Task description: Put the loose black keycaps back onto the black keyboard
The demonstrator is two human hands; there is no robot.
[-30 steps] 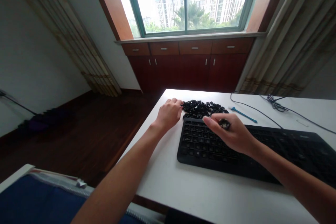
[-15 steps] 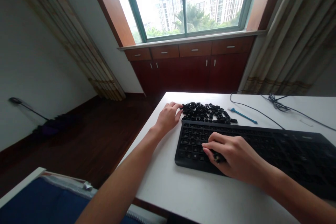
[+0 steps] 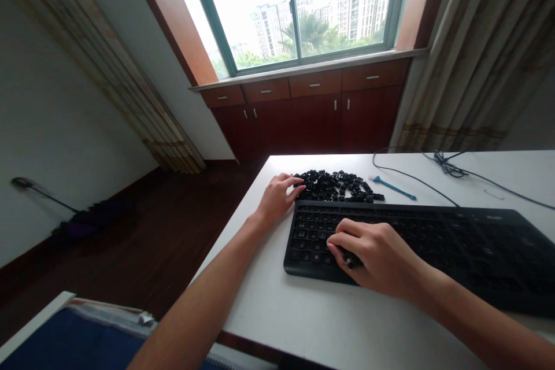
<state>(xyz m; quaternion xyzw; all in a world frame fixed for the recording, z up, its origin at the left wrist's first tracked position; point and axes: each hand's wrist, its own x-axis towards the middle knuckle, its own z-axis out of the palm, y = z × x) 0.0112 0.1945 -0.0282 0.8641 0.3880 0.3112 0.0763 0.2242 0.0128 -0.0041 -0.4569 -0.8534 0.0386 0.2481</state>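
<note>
My left hand (image 3: 277, 199) is at the left end of a heap of loose black keycaps (image 3: 323, 186), with thumb and index finger closed around a keycap at its edge. Under my right hand (image 3: 373, 254) lies the left part of a black keyboard (image 3: 459, 243), many of its key positions showing without caps. The right thumb and index fingertips press together over the lower rows. A small dark piece (image 3: 349, 260) with a pale glint shows beneath the curled fingers; its kind is hard to make out.
A blue tool (image 3: 394, 188) lies on the white table (image 3: 329, 318) behind the keyboard. The black cable (image 3: 451, 169) loops toward the back right. A thin bent wire (image 3: 493, 195) rests near it. Dark blue fabric (image 3: 82, 338) with a zipper is at lower left.
The view has shifted slightly, moving the table leftward in the picture. My left thumb and index finger have closed at the heap's edge. My right hand stays over the same keyboard area.
</note>
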